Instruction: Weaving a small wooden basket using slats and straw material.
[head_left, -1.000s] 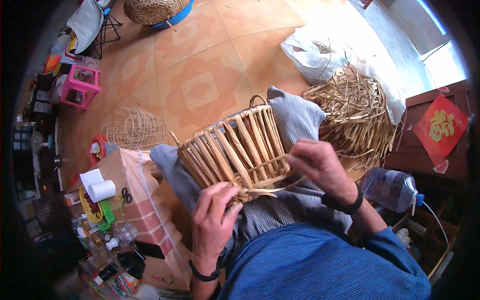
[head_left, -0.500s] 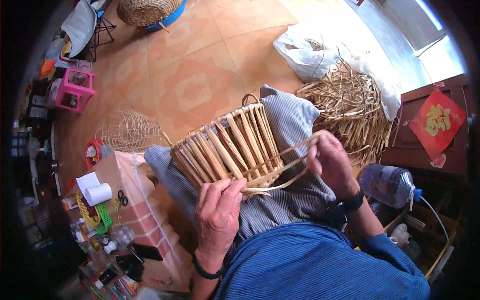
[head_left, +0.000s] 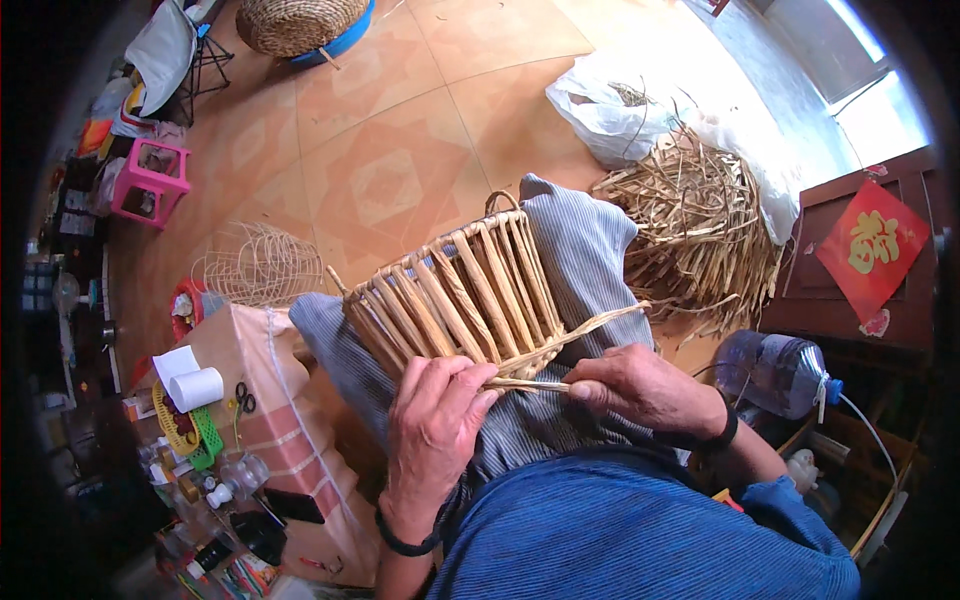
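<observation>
A partly woven basket (head_left: 455, 290) of tan plant strands lies tilted across my lap, with a small loop at its far edge. My left hand (head_left: 435, 430) is closed at the basket's near edge, its thumb and fingers pinching the weave there. To the right, my right hand (head_left: 645, 388) pinches a pale strand (head_left: 535, 385) that runs taut from the left fingertips. Another twisted strand (head_left: 595, 322) sticks out from the basket's edge toward the right, above my right hand, with its end free. My palms hide part of the near edge.
A heap of dried strips (head_left: 700, 230) lies on the floor at right, beside a white plastic bag (head_left: 610, 115). A large water bottle (head_left: 775, 372) stands near my right elbow. At left, a cloth-covered table (head_left: 270, 400) bears scissors (head_left: 244, 398) and a paper roll (head_left: 196, 387). A wire frame (head_left: 262, 265) lies beyond it.
My right hand has moved down and toward the left hand, now pulling one strand low. The other strand has left its fingers and points right. My left hand stays at the basket's edge.
</observation>
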